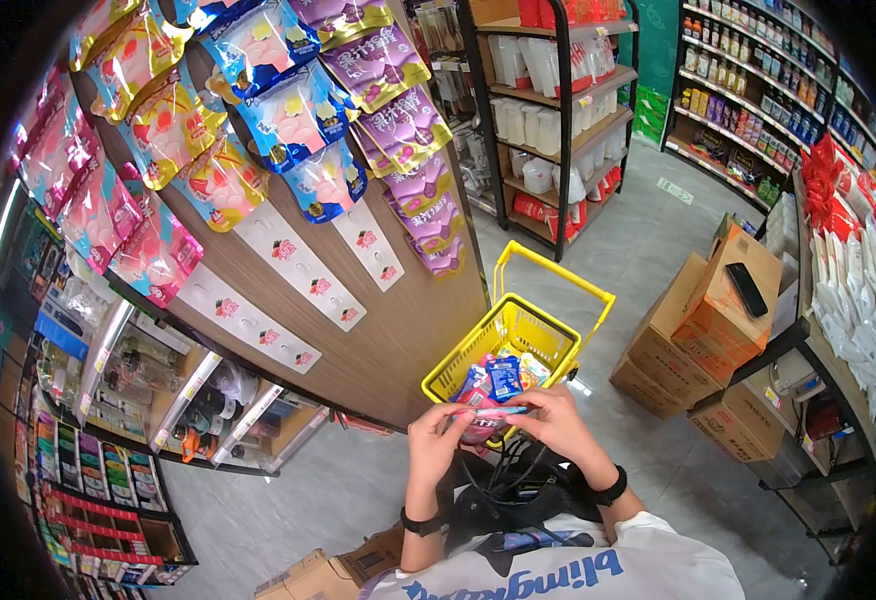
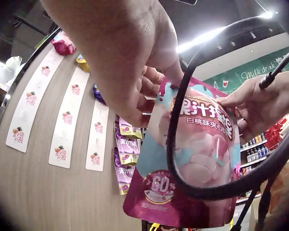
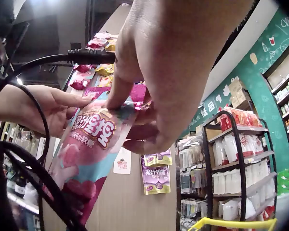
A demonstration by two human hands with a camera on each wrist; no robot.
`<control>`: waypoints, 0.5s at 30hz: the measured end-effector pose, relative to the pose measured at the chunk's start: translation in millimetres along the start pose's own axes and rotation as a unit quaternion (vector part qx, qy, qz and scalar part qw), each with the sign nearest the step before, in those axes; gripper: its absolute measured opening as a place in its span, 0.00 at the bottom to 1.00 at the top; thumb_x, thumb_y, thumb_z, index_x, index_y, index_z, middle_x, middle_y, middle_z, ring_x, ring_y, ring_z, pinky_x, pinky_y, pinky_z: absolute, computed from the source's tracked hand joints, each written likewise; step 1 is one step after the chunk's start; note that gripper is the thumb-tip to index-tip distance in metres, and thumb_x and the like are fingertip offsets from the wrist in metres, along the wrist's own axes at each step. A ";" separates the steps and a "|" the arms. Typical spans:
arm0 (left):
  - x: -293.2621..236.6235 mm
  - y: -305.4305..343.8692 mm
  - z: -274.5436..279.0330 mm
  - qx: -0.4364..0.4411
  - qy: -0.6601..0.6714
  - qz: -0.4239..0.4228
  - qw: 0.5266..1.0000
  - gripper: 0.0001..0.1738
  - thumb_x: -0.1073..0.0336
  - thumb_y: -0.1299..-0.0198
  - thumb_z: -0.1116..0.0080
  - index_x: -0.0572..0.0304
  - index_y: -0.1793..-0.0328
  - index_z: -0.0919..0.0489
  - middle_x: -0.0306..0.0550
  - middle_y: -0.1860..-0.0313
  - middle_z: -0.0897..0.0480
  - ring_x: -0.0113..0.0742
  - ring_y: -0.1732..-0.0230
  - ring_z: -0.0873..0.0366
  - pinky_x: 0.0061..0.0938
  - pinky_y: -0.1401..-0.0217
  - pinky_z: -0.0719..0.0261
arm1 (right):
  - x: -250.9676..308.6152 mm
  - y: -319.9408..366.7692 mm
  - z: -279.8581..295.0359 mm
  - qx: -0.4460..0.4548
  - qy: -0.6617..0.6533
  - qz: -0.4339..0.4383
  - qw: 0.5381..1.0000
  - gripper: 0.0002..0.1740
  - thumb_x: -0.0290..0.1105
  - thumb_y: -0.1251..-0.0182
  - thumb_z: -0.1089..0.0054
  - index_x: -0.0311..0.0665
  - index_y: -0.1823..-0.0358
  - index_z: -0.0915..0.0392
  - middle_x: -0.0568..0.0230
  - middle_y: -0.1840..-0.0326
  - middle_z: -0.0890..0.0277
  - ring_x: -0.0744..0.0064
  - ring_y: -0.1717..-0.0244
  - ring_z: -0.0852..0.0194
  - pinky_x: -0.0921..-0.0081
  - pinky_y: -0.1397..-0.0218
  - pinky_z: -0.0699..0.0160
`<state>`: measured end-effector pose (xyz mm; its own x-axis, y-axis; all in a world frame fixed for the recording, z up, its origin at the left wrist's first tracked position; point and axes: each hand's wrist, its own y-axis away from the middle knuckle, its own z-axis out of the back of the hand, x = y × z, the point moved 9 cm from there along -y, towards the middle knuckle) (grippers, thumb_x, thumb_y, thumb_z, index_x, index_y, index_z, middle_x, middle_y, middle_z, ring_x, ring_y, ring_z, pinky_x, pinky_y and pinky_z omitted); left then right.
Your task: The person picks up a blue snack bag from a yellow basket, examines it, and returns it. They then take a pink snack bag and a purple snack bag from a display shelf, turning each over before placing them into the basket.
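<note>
A pink candy bag [image 2: 197, 163] with peach pictures hangs upright between my two hands. My left hand [image 1: 432, 440] pinches one top corner of it, while the right hand [image 1: 560, 428] pinches the other, thumbs on the printed front. Looking down in the head view, mostly the bag's top edge shows. Just beyond the hands stands a yellow shopping basket [image 1: 466, 362] with its handle raised. Several bags lie inside it, among them a blue bag [image 1: 504, 379]. Black cables [image 2: 172, 144] loop in front of the candy bag in both wrist views.
At the left, a wooden display panel [image 1: 413, 330] carries rows of hanging candy bags [image 1: 328, 180] and white hook strips [image 1: 308, 270]. Cardboard boxes [image 1: 723, 300] with a phone [image 1: 747, 290] on top stand right. A black-framed shelf [image 1: 563, 100] is behind the basket.
</note>
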<state>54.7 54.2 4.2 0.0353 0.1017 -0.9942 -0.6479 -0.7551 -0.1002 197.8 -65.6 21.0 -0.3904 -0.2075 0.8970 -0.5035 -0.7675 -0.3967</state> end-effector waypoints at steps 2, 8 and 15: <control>1.2 -0.9 2.8 -0.006 -0.002 -0.005 1.000 0.08 0.75 0.44 0.38 0.71 0.59 0.19 0.42 0.65 0.18 0.23 0.62 0.24 0.18 0.57 0.26 | -5.4 1.2 -1.9 0.026 0.020 -0.019 0.999 0.09 0.28 0.46 0.34 0.31 0.65 0.20 0.60 0.74 0.24 0.74 0.77 0.28 0.78 0.74 0.33; 2.8 -0.6 4.9 -0.010 -0.011 0.011 1.000 0.07 0.74 0.44 0.38 0.70 0.59 0.19 0.41 0.65 0.18 0.22 0.63 0.25 0.18 0.57 0.26 | -20.6 9.1 -2.2 0.085 0.010 -0.161 0.983 0.11 0.29 0.43 0.37 0.32 0.60 0.21 0.58 0.65 0.23 0.66 0.64 0.24 0.74 0.59 0.28; 4.6 -2.8 12.5 -0.021 0.019 -0.002 1.000 0.07 0.74 0.43 0.39 0.69 0.60 0.19 0.40 0.65 0.18 0.22 0.61 0.25 0.18 0.56 0.26 | -27.6 8.5 5.0 0.036 0.002 -0.117 0.992 0.07 0.27 0.41 0.39 0.31 0.64 0.22 0.59 0.67 0.23 0.69 0.65 0.25 0.75 0.60 0.29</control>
<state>47.1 64.9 0.4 0.0666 0.0803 -0.9946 -0.6153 -0.7814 -0.1042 208.1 -69.5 -6.2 -0.2715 -0.0164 0.9623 -0.5250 -0.8354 -0.1624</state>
